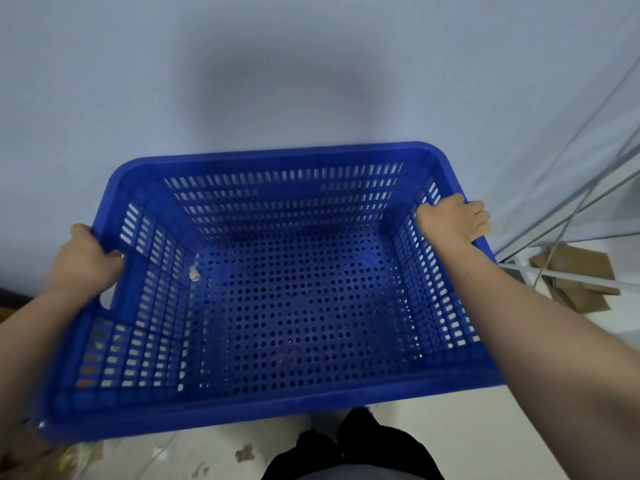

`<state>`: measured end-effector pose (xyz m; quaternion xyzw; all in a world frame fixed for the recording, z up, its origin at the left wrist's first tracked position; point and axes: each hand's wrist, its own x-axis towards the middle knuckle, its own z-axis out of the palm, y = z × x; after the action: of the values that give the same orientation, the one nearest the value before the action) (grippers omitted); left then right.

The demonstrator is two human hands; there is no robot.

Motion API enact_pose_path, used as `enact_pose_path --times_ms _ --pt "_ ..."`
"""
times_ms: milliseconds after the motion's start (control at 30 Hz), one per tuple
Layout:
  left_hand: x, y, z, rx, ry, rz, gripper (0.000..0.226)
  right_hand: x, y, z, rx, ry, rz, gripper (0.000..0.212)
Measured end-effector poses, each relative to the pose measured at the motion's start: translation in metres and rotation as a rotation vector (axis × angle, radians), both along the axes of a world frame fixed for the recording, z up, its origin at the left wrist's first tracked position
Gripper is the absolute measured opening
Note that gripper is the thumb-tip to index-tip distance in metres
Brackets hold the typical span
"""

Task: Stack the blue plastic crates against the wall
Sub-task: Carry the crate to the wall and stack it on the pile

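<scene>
A large blue plastic crate [277, 410] with slotted walls and a perforated floor fills the middle of the view, held up in front of me with its open top toward me. My left hand [85, 261] grips its left rim by the handle cut-out. Around the right rim my right hand [453, 220] is closed, fingers hooked over the outside. The crate's far edge is close to the pale wall [277, 64]. The crate holds only a few small scraps. No other crate shows.
At the right stands a white metal rack frame [561, 216], with flattened cardboard pieces [575, 278] on the floor under it. Small litter scraps lie on the light floor [450, 427] near my dark trouser legs [346, 452]. A dark object sits at the left edge.
</scene>
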<state>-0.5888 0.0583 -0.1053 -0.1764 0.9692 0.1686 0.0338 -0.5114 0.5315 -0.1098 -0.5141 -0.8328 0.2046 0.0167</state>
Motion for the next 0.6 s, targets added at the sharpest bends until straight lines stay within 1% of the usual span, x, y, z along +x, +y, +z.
enact_pose_path --times_ms 67,200,333,467,533,600 --pt "-0.001 -0.004 0.0 0.029 -0.012 0.026 0.039 -0.003 0.0 0.002 -0.019 0.017 -0.004 0.046" --pt "-0.004 -0.004 -0.006 0.096 0.001 0.035 0.038 0.002 0.02 0.009 -0.11 0.11 -0.063 0.043" --pt "-0.013 0.004 -0.014 0.152 0.006 0.01 0.04 0.01 0.035 0.014 -0.093 0.119 -0.1 0.046" --pt "-0.003 0.014 -0.003 0.179 0.025 0.018 0.027 0.01 0.037 0.015 -0.097 0.139 -0.117 0.045" --pt "-0.003 0.015 -0.004 0.191 0.035 0.012 0.025 0.01 0.038 0.012 -0.087 0.152 -0.119 0.044" --pt "-0.008 0.013 -0.008 0.194 0.03 0.013 0.028 0.008 0.035 0.009 -0.064 0.123 -0.098 0.043"
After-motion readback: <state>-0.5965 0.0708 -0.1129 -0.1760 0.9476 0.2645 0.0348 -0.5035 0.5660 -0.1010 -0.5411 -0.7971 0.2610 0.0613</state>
